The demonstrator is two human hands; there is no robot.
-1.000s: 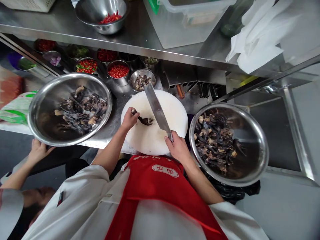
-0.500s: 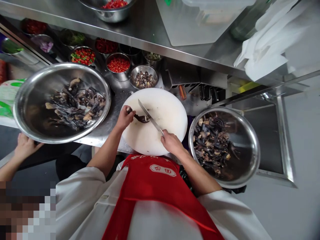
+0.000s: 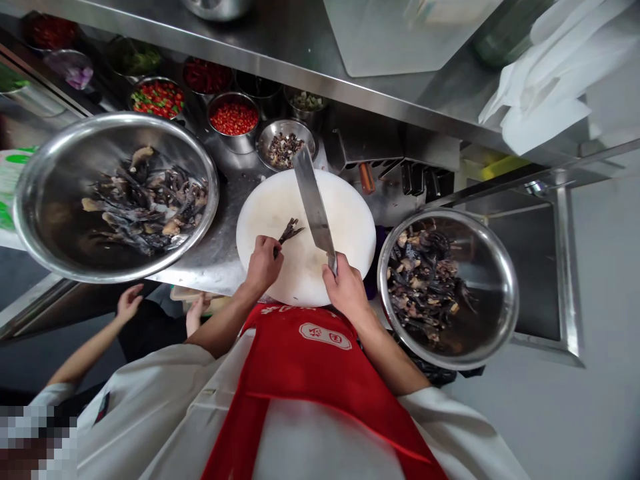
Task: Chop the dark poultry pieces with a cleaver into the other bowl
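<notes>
A grey stainless-steel worktop [image 3: 227, 217] carried a round white cutting board [image 3: 303, 273]. Left of it sat a wide round steel bowl [image 3: 47, 197], its side reaching past the front edge. Just behind the board stood a small round steel bowl [image 3: 287, 127], and near that a cylindrical steel pot [image 3: 245, 143]. Above, a grey steel shelf [image 3: 285, 40] bore a translucent plastic tub [image 3: 395, 50].
</notes>
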